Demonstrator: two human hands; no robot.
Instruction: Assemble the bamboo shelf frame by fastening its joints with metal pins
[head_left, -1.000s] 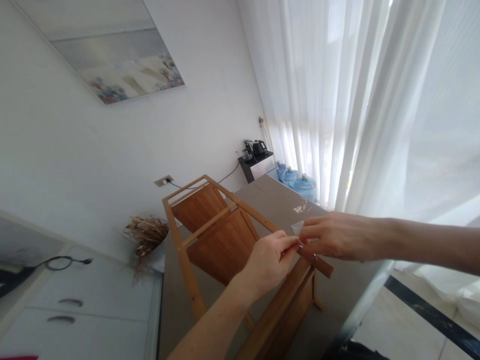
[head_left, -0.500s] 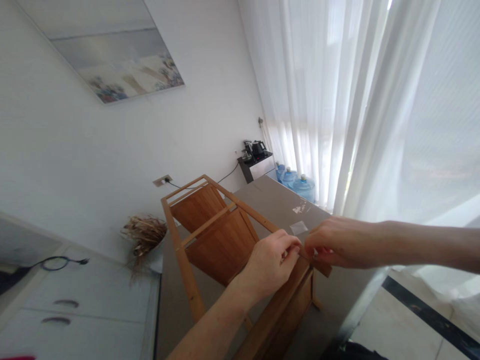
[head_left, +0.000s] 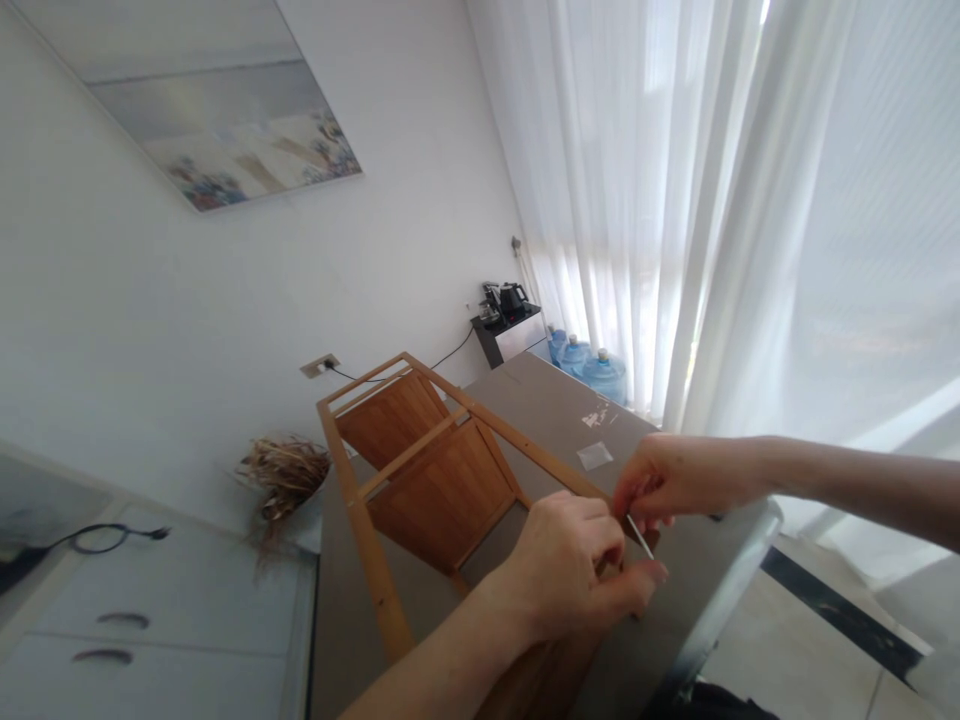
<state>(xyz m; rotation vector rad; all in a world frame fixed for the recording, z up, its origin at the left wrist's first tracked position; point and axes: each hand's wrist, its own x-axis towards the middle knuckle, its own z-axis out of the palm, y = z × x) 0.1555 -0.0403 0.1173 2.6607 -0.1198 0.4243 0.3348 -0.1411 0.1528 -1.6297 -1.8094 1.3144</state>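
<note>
A brown wooden frame (head_left: 439,415) with slatted panels, like a small shelf unit, lies on the grey table (head_left: 517,390). My left hand (head_left: 574,560) is bent over the frame's near right corner, its fingers curled round the wood and its thumb stretched to the right. Beside it, my right hand (head_left: 652,485) pinches a thin silvery rod (head_left: 640,537) that looks like a hex key. The rod slants down, its lower end close to my left thumb. My hands hide most of the corner and the rod's upper end.
A small clear plastic bag (head_left: 595,456) and scattered white bits (head_left: 598,414) lie on the table. Dried plants (head_left: 285,470) stand to the left, by a white cabinet (head_left: 172,610). Blue water jugs (head_left: 604,376) and a black kettle (head_left: 513,298) are beyond the table.
My left hand has shifted right and down along the corner, its thumb now stretched out. The thin rod has come into sight in my right hand, which has hardly moved.
</note>
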